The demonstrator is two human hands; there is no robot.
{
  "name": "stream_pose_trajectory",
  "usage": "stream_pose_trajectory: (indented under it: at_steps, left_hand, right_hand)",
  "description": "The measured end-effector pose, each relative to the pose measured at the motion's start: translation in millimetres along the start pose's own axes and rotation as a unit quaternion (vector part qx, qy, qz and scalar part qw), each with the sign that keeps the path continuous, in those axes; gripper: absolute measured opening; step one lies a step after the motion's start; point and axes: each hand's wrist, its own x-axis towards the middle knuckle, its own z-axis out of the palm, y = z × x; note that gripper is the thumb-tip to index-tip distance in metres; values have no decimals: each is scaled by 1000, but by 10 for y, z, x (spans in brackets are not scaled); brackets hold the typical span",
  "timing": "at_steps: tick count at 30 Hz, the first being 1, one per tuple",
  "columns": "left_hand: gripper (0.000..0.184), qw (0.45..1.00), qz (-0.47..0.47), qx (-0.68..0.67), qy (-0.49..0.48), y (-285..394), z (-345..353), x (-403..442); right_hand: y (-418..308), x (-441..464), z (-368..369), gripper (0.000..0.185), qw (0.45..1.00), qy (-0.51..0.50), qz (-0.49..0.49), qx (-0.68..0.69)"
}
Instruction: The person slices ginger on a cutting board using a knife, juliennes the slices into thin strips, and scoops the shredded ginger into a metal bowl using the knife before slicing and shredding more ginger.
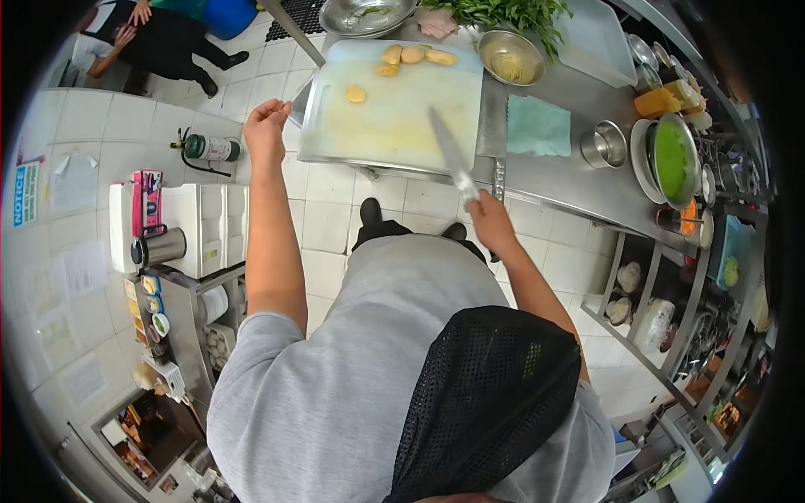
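Observation:
My right hand grips a kitchen knife, its blade angled over the right front of the white cutting board. Past the board's left edge, my left hand has its fingers pinched together beside a greyish, see-through sheet or edge; what they hold, if anything, I cannot make out. Several peeled yellow pieces that look like ginger lie at the back of the board, with a single piece apart on the left. A metal bowl of thin yellow shreds stands at the back right.
A folded green cloth and a steel pot sit on the counter to the right. Leafy greens and a clear plastic tub are behind. A dark handle juts over the front edge. Another person stands far left.

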Motion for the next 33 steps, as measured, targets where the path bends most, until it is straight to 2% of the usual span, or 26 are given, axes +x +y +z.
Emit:
stream_pose_trajectory:
  at_steps: [2,4,8,10,11,12,13,14,15,16,18,19,20,22,23,24,26,28,29,30,32,33]
  left_hand:
    - [32,1000,10,1,7,6,-122,219]
    - [32,1000,8,-3,3,95,-211,388]
    - [28,998,39,25,-36,180,-537,911]
    - [25,994,77,56,-50,230,-660,1135]
    - [21,994,81,36,-57,247,-690,1239]
    - [21,994,78,33,-66,254,-669,1358]
    - [19,993,81,67,-58,244,-640,1488]
    - [18,990,84,102,-48,227,-613,1596]
    - [35,977,52,194,-76,163,-646,1787]
    - [35,976,48,195,-82,27,-673,1924]
    - [52,927,134,319,-147,-123,-622,2122]
    - [59,936,65,311,-155,-10,-545,2028]
    - [59,936,65,309,-158,118,-476,1958]
    - [54,960,-3,235,-151,203,-484,1875]
    - [46,968,-8,187,-165,111,-566,1964]
    - [46,968,-11,188,-164,65,-639,1960]
    - [35,971,-32,173,-163,20,-758,1986]
    - [30,973,-22,170,-158,28,-824,1922]
    - [29,972,-21,167,-162,38,-884,1901]
    - [28,972,-20,166,-164,46,-959,1869]
    - [28,974,-6,175,-145,116,-1061,1762]
    - [27,968,47,198,-146,160,-1115,1719]
  right_hand:
    - [-169,-8,260,32,999,-41,-23,-21]
    - [-338,-62,364,31,998,-44,-1,-40]
    - [-69,-263,437,24,996,82,37,0]
    - [-107,-432,433,25,988,107,113,-14]
    - [-92,-463,600,25,986,112,121,-14]
    - [5,-440,844,26,986,124,103,41]
    - [-233,-428,970,26,983,136,84,96]
    - [-486,-453,1128,26,984,136,73,89]
    - [-579,-361,1390,26,987,144,44,52]
    - [-656,-295,1540,27,988,151,16,15]
    - [-789,-364,1552,27,989,136,53,19]
    - [-866,-351,1537,27,990,117,81,19]
    - [-761,-373,1536,27,989,120,82,18]
    - [-364,-504,1433,22,969,200,87,114]
    - [-300,-549,1310,23,966,191,124,120]
    - [-313,-578,1231,26,961,182,161,128]
    - [-387,-550,1302,25,959,173,167,151]
    - [-619,-437,1564,25,965,124,147,176]
    - [-776,-369,1725,24,978,114,96,149]
    - [-895,-304,1895,24,974,83,115,178]
    - [-967,-146,2131,22,978,6,81,190]
    - [-1031,-87,2172,22,979,-4,74,191]
